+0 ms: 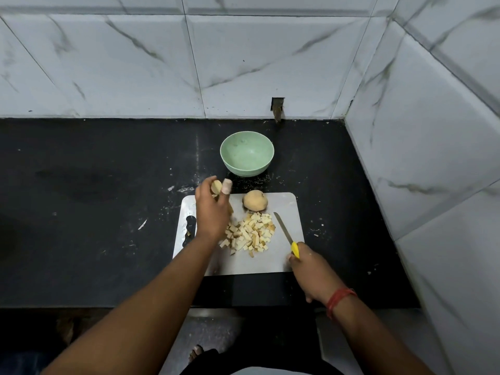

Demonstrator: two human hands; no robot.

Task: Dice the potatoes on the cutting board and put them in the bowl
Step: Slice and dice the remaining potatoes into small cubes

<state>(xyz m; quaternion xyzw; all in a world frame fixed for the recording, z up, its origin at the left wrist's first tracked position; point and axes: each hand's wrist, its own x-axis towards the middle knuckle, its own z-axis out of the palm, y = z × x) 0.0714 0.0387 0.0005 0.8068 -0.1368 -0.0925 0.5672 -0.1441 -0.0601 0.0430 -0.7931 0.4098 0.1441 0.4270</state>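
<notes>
Left hand (212, 215) gripping what looks like a potato piece (216, 186) at cutting board's (286, 204) upper edge; right hand (311, 272) clasping knife (286, 234) lower right of diced potatoes (250, 234).

I see a grey cutting board (286, 234) lying flat on the black counter. In its middle lies a loose heap of pale potato cubes (250, 235), some with brown skin. One whole unpeeled potato (255, 201) sits at the far edge of the board, just behind the heap. A cut potato piece (216, 186) is lifted above the far left corner. The green bowl (246, 153) stands upright behind the board.
</notes>
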